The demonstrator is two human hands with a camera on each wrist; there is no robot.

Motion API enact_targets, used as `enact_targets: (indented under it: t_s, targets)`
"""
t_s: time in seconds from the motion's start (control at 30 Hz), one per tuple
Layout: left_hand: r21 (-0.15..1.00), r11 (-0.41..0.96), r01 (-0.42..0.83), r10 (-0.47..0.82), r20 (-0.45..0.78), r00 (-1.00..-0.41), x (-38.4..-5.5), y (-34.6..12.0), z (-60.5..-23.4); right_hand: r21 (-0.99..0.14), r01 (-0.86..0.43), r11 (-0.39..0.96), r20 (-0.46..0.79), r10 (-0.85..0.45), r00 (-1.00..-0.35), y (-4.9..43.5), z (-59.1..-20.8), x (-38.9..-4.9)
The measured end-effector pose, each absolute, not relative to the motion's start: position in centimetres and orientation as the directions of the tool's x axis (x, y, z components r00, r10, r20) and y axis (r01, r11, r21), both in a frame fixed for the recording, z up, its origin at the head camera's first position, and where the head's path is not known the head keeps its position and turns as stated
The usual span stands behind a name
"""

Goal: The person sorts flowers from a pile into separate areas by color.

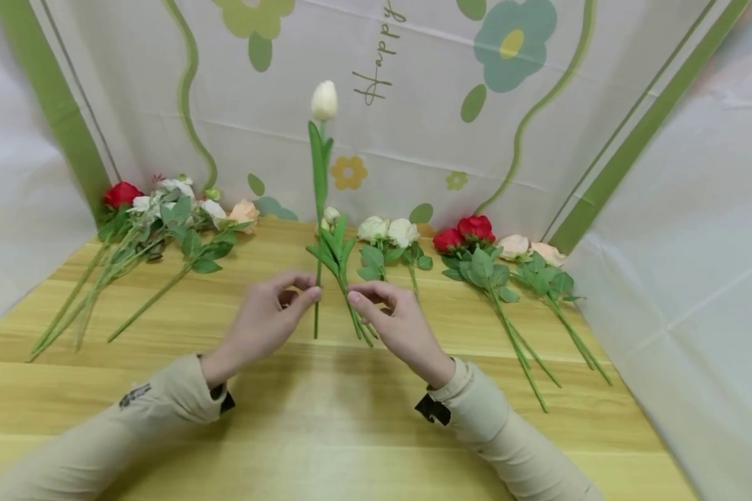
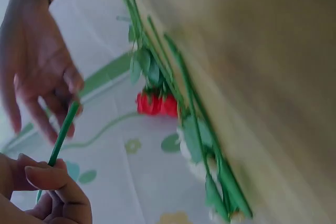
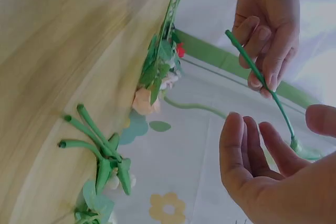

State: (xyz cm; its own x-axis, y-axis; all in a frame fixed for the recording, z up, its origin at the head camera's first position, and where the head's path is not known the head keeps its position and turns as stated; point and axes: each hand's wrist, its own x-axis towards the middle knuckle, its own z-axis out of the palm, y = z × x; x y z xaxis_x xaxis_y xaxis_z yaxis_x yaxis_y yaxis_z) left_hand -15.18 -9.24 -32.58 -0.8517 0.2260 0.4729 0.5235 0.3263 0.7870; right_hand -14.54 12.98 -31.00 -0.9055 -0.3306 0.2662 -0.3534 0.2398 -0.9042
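My left hand [image 1: 266, 316] pinches the green stem of a white tulip [image 1: 324, 101] between thumb and fingers. The tulip stands upright in the air, bloom at the top, with the stem's lower end [image 2: 64, 132] sticking out past the fingers. My right hand [image 1: 402, 325] hovers to the right of it, fingers loosely bent. In the right wrist view that hand [image 3: 268, 182] holds nothing, and a gap shows between its thumb and fingers. Behind the hands, several tulips [image 1: 333, 252] with green leaves and pale buds lie on the wooden table [image 1: 326, 431].
At the left lies a pile with a red rose [image 1: 122, 194], white flowers [image 1: 177, 186] and a peach rose [image 1: 244, 212]. White roses [image 1: 388, 231] lie at the back middle. Red roses [image 1: 470, 233] and pale pink roses [image 1: 531, 249] lie right. A flower-printed cloth [image 1: 413, 132] hangs behind.
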Motion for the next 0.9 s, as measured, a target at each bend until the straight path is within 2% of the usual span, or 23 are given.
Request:
enact_targets:
  t_s: [0.27,0.67,0.8,0.9]
  targets:
    - [0.786,0.302,0.539,0.301,0.458,-0.837,-13.0,-7.7,-33.8,-0.913,-0.371,0.172,0.291,-0.365,-0.884,12.4,-31.4,-14.1]
    - [0.771,0.293,0.566,0.396,0.441,-0.806,-12.7,-7.4,-33.4,-0.897,-0.421,0.137,0.340,-0.396,-0.853,12.2,-31.4,-14.7]
    - [0.757,0.327,0.566,0.429,0.415,-0.803,-13.1,-7.7,-33.0,-0.882,-0.421,0.213,0.307,-0.420,-0.854,12.2,-31.0,-16.3]
    - [0.748,0.363,0.556,0.421,0.401,-0.813,-13.2,-8.1,-32.6,-0.829,-0.412,0.379,0.234,-0.434,-0.870,12.2,-30.7,-18.4]
